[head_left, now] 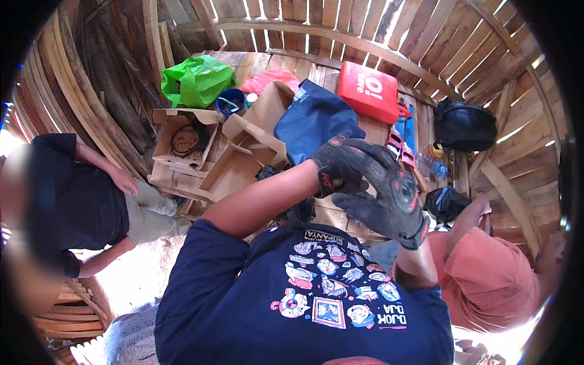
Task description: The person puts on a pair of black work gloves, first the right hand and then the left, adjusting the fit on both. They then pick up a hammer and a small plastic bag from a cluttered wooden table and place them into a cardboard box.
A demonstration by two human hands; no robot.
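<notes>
Both my hands wear black work gloves with red markings and are raised together in front of my chest, over the near side of the wooden table. My left hand [338, 165] meets the right glove's finger end, its fingers bent around the glove fingers there; the overlap hides part of the grip. My right hand [389, 204] shows its back, with fingers stretched and the thumb apart, pointing left. Behind the hands lies a dark blue fabric bag [316, 121]. Open cardboard boxes [243, 161] stand left of it.
A green bag [198, 81], a blue cup [231, 102] and a red bag [368, 91] sit toward the back. A black bag [465, 125] is at the far right. One person [85, 188] stands at left; another, in an orange shirt [493, 277], is close at right.
</notes>
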